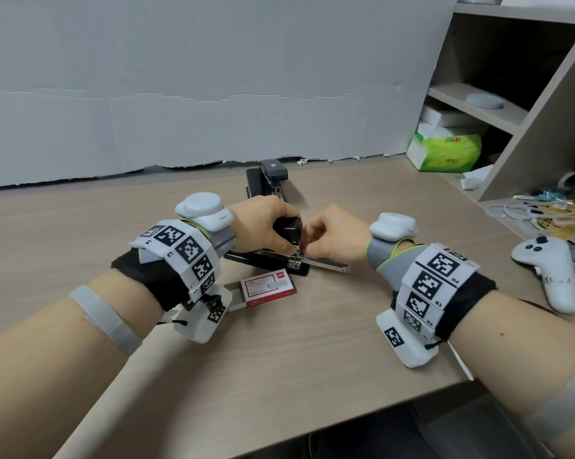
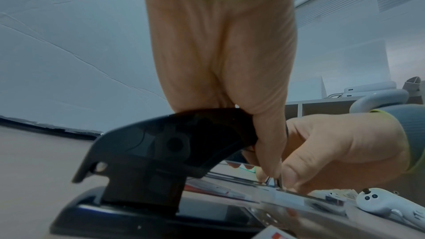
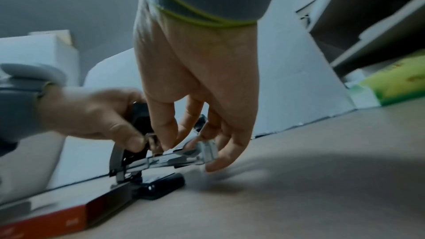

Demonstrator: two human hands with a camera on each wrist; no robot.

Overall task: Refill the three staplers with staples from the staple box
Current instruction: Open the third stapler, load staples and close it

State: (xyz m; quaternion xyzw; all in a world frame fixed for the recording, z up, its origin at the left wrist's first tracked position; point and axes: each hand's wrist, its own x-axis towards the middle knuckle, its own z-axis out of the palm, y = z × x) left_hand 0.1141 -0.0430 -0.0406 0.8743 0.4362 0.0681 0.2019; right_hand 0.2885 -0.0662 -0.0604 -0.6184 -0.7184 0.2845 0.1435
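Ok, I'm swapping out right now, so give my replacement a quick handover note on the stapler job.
Left hand: grips the raised black top of the open stapler on the desk.
Right hand: fingertips pinch at the pusher on its metal staple rail.
Staple box: near side of that stapler, tray slid partly out.
Two more staplers lie behind.
Done: unclear. Left: seat staples, close, check the others.

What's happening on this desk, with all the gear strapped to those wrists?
A person is reloading an opened black stapler on the desk. The left hand holds its lifted top back, while the right hand works at the metal staple channel. The staple box lies slid open nearby; another stapler waits behind.
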